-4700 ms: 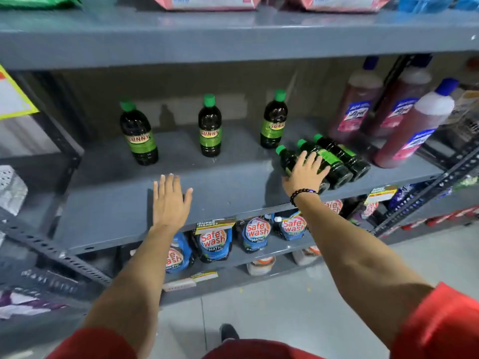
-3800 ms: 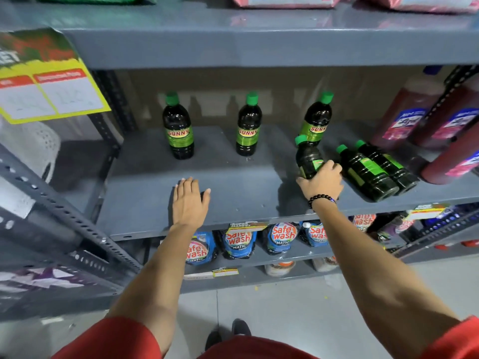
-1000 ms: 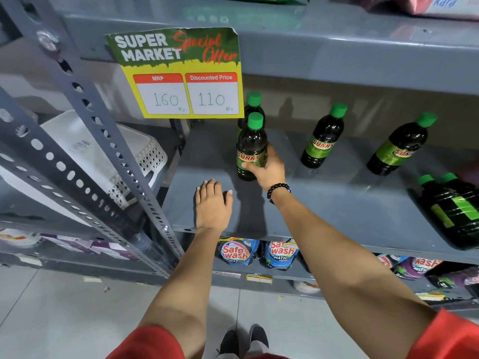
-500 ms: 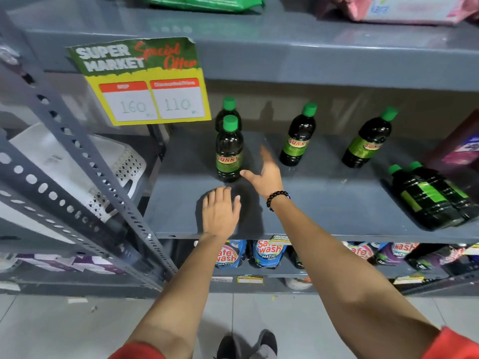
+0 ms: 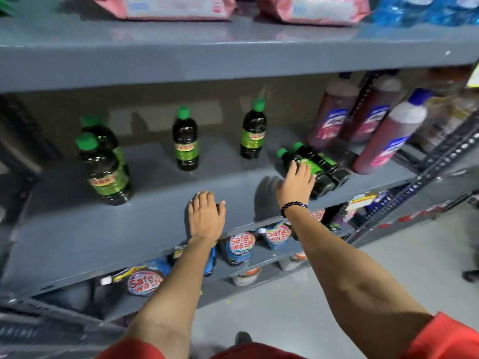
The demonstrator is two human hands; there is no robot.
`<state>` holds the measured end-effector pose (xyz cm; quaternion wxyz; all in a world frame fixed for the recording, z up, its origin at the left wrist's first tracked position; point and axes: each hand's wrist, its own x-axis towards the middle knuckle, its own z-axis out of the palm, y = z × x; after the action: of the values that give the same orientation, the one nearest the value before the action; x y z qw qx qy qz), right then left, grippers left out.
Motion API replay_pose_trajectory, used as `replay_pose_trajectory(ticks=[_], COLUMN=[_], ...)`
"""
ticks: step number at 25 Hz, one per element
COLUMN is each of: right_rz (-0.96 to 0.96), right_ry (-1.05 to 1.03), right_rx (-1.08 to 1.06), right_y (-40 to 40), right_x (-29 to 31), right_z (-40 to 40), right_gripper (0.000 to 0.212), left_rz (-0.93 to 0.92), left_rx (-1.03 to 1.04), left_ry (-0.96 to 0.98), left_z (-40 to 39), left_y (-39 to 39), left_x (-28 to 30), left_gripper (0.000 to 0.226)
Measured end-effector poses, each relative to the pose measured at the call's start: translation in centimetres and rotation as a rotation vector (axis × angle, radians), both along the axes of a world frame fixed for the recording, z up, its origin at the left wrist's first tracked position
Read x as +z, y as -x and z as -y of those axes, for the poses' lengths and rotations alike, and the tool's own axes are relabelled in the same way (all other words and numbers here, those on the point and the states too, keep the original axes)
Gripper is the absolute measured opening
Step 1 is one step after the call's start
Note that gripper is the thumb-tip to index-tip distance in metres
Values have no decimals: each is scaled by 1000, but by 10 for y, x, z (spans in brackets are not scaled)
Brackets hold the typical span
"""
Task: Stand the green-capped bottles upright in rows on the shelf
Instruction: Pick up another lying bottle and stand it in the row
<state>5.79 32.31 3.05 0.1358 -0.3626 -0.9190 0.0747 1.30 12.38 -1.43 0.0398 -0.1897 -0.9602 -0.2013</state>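
Dark bottles with green caps and green labels stand on the grey shelf (image 5: 155,218). One front bottle (image 5: 103,172) stands at the left, with another (image 5: 99,130) right behind it. Two more stand at the back, a middle bottle (image 5: 185,141) and a right bottle (image 5: 253,130). Two bottles (image 5: 324,164) lie on their sides at the right, caps pointing left. My right hand (image 5: 295,182) rests with spread fingers on the nearer lying bottle. My left hand (image 5: 206,216) lies flat on the shelf near its front edge.
Tall reddish bottles with blue caps (image 5: 388,133) stand at the shelf's right end beside a perforated steel upright (image 5: 427,164). Safe Wash pouches (image 5: 239,244) fill the shelf below. Pink packs (image 5: 176,6) lie on the shelf above.
My right hand let go of the upright bottle at the left front and swung right onto the lying bottles. The view turned right with it. My left hand stayed flat on the shelf.
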Motion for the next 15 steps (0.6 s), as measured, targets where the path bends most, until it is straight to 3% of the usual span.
replay_pose_trajectory(ticks=[5,9,11,15], right_rz=[171,170,109,-201], right_ry=[-50,-137,-44,218], right_rx=[-34,-32,-46,-95], right_y=[-12,-6,-3,-4], right_x=[-6,-10,-7,-6], right_z=[-52,-64,-67,-55], right_gripper=[85,76,81,83], left_rz=[-43,-24,-19,3], left_rx=[32,39,45,75], left_ry=[51,54,63,5], left_z=[-8,-10,-9,-5], left_y=[-2,-3,-3,-2], left_x=[-8,-5,-5,-4], left_gripper=[39,41,42,42])
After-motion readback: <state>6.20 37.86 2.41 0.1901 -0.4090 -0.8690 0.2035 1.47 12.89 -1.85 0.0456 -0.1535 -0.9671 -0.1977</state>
